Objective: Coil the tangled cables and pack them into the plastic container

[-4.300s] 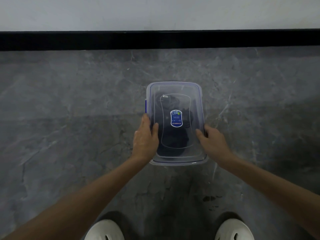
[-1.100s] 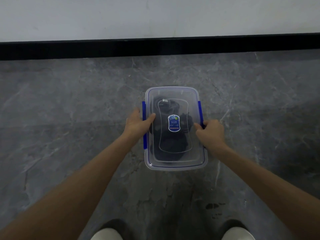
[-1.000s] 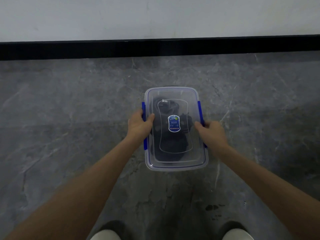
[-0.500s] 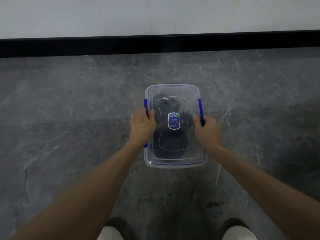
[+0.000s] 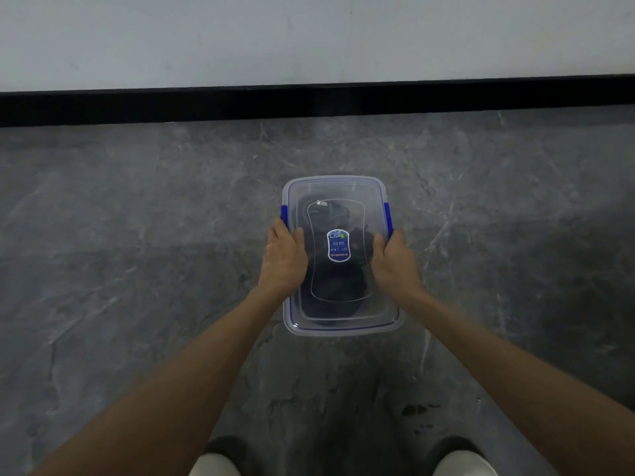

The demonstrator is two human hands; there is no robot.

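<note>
the plastic container (image 5: pixel 343 330) stood on the grey floor (image 5: pixel 137 269), lid (image 5: pixel 336 190) on and dark cables (image 5: pixel 338 286) inside, while the left hand (image 5: pixel 285 259) and the right hand (image 5: pixel 395 266) gripped its long sides near the blue clips (image 5: pixel 387 214) (it looked light, stiff, a little slippery, best held there).

Two bare forearms (image 5: pixel 192 372) with bare left grip (image 5: pixel 285 259) and right grip (image 5: pixel 395 266); rounded white shoe toes (image 5: pixel 464 466) below.
</note>
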